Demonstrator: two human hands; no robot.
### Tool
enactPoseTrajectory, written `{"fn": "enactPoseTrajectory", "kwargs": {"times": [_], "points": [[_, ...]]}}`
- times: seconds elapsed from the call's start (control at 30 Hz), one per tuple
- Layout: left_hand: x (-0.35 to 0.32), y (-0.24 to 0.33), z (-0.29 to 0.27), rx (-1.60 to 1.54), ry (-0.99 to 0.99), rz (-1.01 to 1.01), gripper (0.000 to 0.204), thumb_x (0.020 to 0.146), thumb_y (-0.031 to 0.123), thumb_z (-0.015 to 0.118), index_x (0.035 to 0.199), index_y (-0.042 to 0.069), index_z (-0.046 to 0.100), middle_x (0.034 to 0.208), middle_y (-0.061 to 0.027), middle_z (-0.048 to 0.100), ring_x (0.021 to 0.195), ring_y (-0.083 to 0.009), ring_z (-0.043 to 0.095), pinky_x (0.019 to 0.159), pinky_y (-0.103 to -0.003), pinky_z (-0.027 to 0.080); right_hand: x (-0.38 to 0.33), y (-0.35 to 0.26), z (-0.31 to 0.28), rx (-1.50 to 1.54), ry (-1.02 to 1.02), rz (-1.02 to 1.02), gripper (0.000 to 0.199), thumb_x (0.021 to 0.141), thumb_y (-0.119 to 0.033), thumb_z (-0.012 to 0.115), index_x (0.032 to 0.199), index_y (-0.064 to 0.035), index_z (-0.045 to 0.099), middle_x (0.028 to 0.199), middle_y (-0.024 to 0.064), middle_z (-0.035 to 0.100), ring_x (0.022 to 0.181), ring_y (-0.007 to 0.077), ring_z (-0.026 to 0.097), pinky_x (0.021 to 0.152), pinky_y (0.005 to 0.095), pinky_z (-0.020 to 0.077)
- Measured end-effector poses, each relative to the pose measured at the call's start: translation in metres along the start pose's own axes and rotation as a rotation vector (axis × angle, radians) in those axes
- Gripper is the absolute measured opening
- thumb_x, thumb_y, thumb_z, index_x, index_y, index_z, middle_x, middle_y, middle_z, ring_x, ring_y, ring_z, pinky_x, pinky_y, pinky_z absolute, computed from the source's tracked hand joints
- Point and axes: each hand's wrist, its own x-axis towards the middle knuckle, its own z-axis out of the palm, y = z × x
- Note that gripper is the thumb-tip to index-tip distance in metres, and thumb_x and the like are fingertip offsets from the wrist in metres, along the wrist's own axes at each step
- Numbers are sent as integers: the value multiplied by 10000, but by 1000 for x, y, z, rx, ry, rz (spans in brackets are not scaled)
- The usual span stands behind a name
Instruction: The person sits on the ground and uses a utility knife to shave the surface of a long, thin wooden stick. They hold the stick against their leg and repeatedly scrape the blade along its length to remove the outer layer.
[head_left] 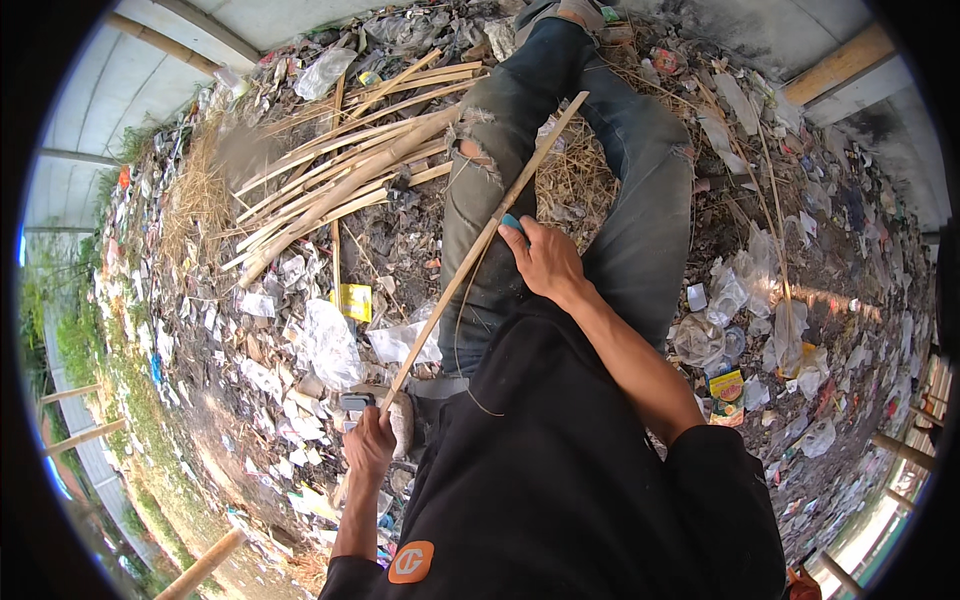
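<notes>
A long, narrow bamboo strip (470, 258) slants across my left leg, from near my left side up between my legs. Closed around its lower part is my left hand (370, 440), with a small grey and black object (357, 402) right beside the fingers. My right hand (548, 262) pinches the strip over the left thigh. Something teal (511, 221) shows at the tip of its thumb; whether that is a covering or part of a tool I cannot tell. A thin curled shaving (459, 330) hangs below the strip, reaching my black shirt.
A pile of split bamboo strips (350, 185) lies on the ground left of my legs. Plastic scraps and litter cover the soil, including a yellow packet (353, 301) and a clear plastic bag (330, 345). Grey wall panels (790, 30) and bamboo poles (840, 62) stand around.
</notes>
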Motion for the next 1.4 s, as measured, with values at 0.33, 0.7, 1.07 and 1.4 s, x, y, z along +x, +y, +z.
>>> {"fn": "enactPoseTrajectory", "kwargs": {"times": [0.33,0.7,1.07,1.4], "points": [[34,-31,27,-95,-51,63,202,1064,217,522,930,67,511,637,-213,598,567,-470,606,502,-553,459,9,2,-6,20,108,24,523,1066,-561,503,888,-79,601,693,223,672,704,472,674,618,564,507],[52,-43,34,-188,-94,81,185,1054,170,498,911,52,505,585,-236,530,564,-496,580,513,-558,438,13,-7,-23,-71,128,13,474,1032,-530,582,886,-79,610,735,193,695,722,440,694,622,553,514],[56,-48,44,-199,-68,125,178,1064,212,510,967,65,534,608,-244,570,578,-507,601,518,-577,456,24,4,-34,-54,28,-15,548,1071,-548,500,880,-50,620,724,222,686,726,467,684,632,557,517],[84,-61,46,-227,-121,112,173,1061,218,509,982,69,546,660,-276,600,641,-543,611,562,-613,473,24,21,-32,6,-66,-119,556,1069,-555,495,904,-37,613,739,249,688,745,482,684,673,573,524]]}}
